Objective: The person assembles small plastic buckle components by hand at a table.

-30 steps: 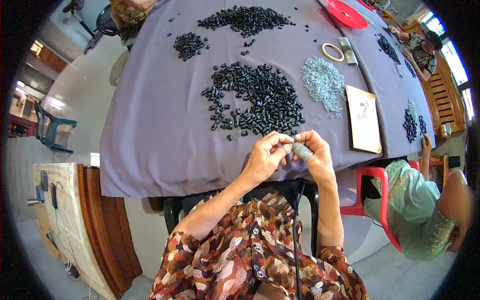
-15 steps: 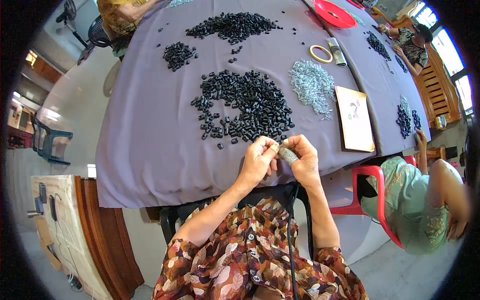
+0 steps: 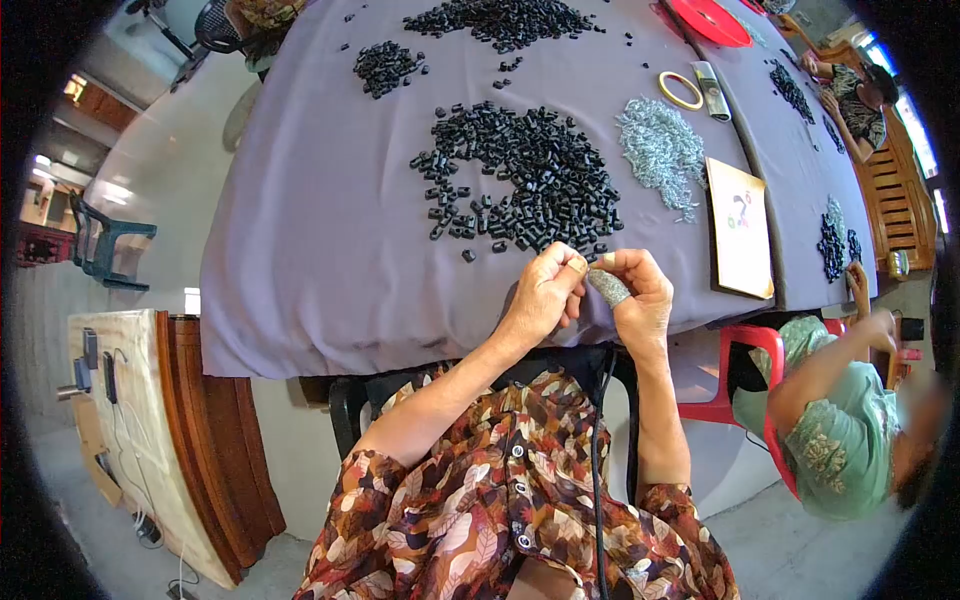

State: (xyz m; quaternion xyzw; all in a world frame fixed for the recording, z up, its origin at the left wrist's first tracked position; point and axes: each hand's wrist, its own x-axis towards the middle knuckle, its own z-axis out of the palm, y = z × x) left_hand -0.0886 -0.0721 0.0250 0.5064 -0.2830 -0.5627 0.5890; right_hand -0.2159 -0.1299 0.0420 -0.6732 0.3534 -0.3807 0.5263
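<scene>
My left hand (image 3: 546, 290) is closed in a pinch at the table's front edge, its fingertips meeting those of my right hand (image 3: 645, 300). My right hand is also pinched, and a grey speckled cover (image 3: 608, 288) wraps its thumb. Whatever lies between the fingertips is too small and hidden to make out. Just beyond both hands spreads a big pile of small black plastic pieces (image 3: 560, 185), with a few loose ones near my fingers. To its right lies a heap of small silvery pieces (image 3: 662, 150).
A booklet (image 3: 738, 230), a tape roll (image 3: 680, 90) and a red tray (image 3: 712, 20) lie on the right side of the grey cloth (image 3: 300, 260). More black pieces (image 3: 500, 20) lie farther back. A person in green (image 3: 840, 440) sits on a red chair (image 3: 725, 375) at right.
The view has shifted, so the table things sit higher and farther right. My hands stay together in the same pinch. The person in green has moved an arm.
</scene>
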